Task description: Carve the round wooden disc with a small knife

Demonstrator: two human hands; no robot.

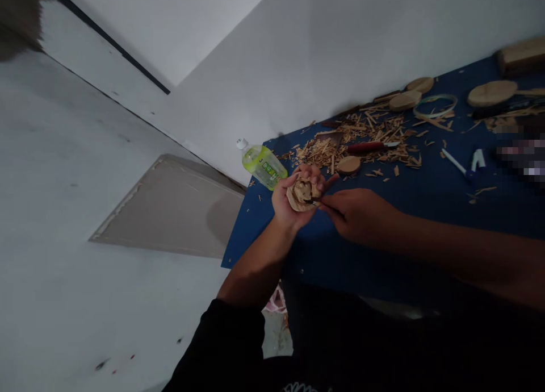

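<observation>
Left hand point(286, 203) cups a rough pale wooden carving point(303, 194); right hand point(360, 216) narrowly grips a small dark-bladed knife point(327, 208) against it, above a blue worktable point(251, 227). White-capped clear plastic bottle point(261, 163) beside the table's corner holds yellow-green liquid.

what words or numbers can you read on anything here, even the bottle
Nothing is legible: the label on the plastic bottle has green print too small to read, and the white print on the black shirt is cut off by the frame.
</observation>
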